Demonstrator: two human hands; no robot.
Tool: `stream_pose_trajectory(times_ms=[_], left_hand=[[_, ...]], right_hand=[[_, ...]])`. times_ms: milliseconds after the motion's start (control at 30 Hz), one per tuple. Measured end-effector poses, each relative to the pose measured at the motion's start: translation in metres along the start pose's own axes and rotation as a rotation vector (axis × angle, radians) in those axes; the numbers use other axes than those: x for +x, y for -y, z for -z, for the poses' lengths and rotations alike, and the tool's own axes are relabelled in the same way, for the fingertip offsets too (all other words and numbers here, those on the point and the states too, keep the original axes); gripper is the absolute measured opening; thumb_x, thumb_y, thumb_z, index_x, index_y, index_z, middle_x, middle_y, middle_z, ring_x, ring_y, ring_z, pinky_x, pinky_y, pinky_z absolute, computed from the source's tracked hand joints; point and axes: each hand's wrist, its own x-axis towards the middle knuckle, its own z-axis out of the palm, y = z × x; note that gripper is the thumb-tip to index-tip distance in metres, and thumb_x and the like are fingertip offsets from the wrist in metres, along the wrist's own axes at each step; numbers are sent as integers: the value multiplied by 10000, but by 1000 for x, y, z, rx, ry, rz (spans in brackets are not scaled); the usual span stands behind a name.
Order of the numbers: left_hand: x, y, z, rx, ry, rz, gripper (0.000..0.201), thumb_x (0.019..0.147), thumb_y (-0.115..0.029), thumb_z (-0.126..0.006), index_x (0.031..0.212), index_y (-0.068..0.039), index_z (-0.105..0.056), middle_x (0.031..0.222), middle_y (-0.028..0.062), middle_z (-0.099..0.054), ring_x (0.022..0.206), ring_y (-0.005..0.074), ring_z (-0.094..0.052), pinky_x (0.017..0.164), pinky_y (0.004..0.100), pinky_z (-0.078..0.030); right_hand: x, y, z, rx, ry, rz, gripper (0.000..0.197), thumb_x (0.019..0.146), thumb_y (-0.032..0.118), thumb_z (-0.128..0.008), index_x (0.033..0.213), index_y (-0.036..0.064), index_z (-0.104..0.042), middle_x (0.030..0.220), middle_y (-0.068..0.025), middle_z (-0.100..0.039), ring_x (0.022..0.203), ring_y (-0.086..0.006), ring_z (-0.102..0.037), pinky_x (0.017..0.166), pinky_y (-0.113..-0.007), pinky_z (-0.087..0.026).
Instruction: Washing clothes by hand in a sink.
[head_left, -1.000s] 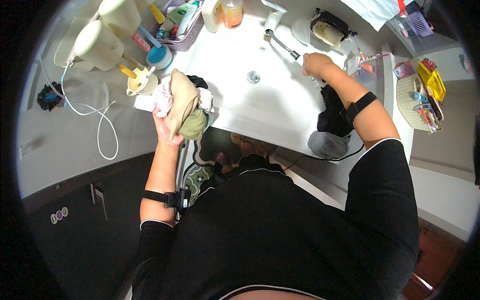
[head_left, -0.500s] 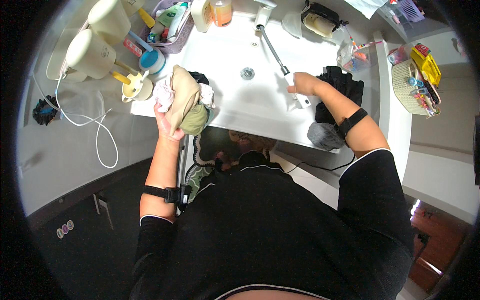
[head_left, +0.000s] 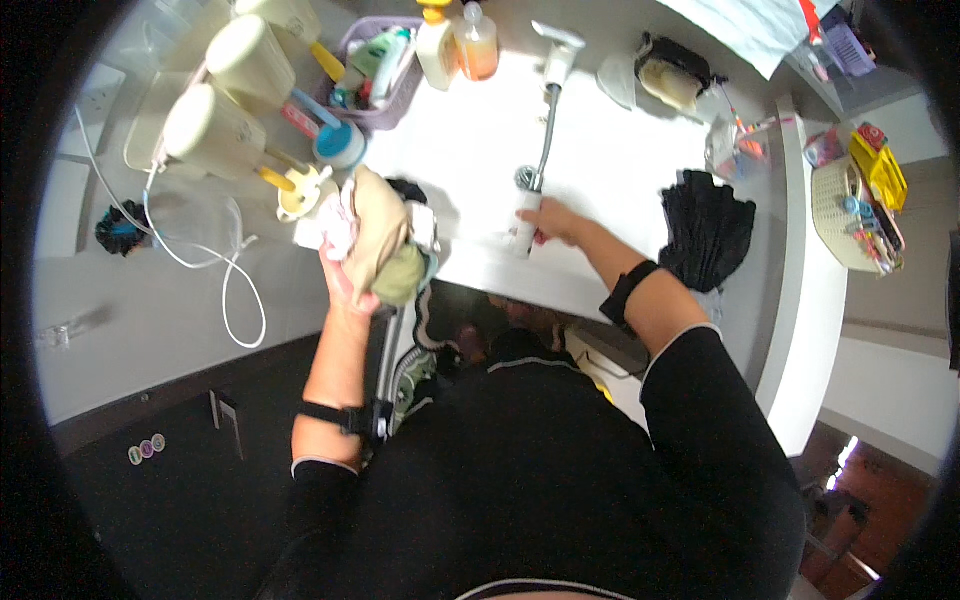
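Observation:
My left hand (head_left: 347,283) is closed around a bundle of small clothes, beige, pale pink, white and olive green, at the basin's left edge. The beige cloth (head_left: 377,215) lies on top of the bundle; an olive cloth (head_left: 402,277) hangs at its near side. In my right hand (head_left: 557,220) is the white pull-out faucet head (head_left: 529,232). Its grey hose (head_left: 549,130) runs back to the faucet base (head_left: 558,65) at the far side of the white sink (head_left: 610,140). The head is held over the front part of the sink, just nearer than the drain (head_left: 525,178).
Black crumpled clothing (head_left: 705,230) lies at the sink's right. Soap bottles (head_left: 476,50) and a purple basket (head_left: 385,105) stand at the back left. Cream cups (head_left: 215,130) and a white cable (head_left: 190,246) line the left wall. A cream basket (head_left: 848,215) stands on the right ledge.
My right hand has brought the faucet head leftward and nearer to me. The left hand keeps its hold on the clothes. The whole view has shifted slightly.

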Motion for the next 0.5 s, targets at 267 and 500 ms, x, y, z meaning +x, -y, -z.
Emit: stream_pose_trajectory(times_ms=[267,500], left_hand=[[-13,-1,-16,88,-220,-118,548,807,-424,-393,1228,-75,-438,1187,136,-518,1064,293,-523,918,428,-417],[-20,-1,-29,94,-206,-218,441,830,-321,-434,1187,-64,-470,1141,117,-542,1023,271,-544,898,403,-435]], right_hand=[[48,35,-58,635,104,103,346,792,181,-615,987,-69,-477,752,-182,-555,582,-236,-580,566,-329,-531],[75,79,-71,914,-268,60,509,810,137,-605,1212,-20,-333,941,-163,-538,661,-214,-591,584,-311,-514]])
